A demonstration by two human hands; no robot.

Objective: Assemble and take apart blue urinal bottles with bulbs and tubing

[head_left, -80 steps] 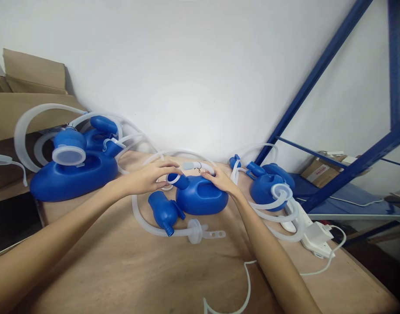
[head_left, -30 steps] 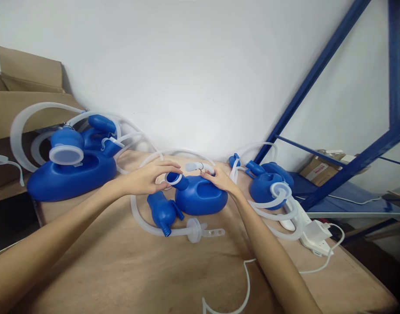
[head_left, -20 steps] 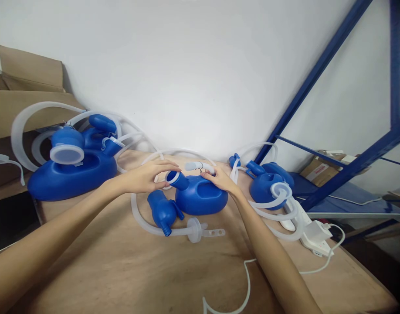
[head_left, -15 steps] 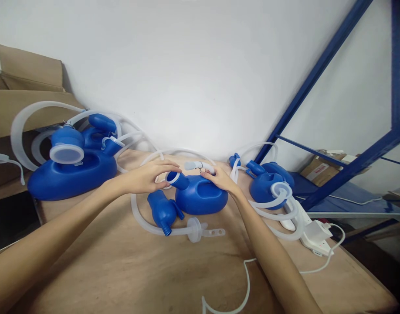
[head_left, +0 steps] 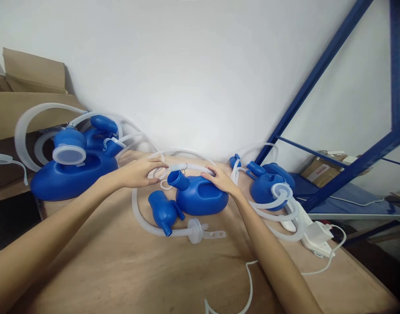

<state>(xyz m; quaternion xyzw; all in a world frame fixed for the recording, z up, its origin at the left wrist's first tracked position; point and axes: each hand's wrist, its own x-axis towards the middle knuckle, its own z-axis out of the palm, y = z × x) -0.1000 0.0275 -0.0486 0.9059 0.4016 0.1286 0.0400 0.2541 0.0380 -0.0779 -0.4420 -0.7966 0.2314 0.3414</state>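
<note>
So I've got the right hand [head_left: 219,179] pinching the clear hose [head_left: 197,167] between thumb and fingers, right behind the blue jug [head_left: 203,203], mid-frame on the worktop [head_left: 121,270]. Left hand [head_left: 137,173] is partly curled left of the jug's open neck [head_left: 180,181], around some whitish plastic, but I honestly can't tell if it's gripping anything. A small wire clip [head_left: 186,166] sits near the hose end. My worry: that hose looks springy, so a loose pinch could let it flick back, and the clip could slide or drop off. The right hand is also right against the jug, so a sideways nudge might shove it into the blue spout piece [head_left: 164,213] below left. And the other tubing loops under and around everything, so one tug could probably snag and drag the white disc [head_left: 195,231] along too.
</note>
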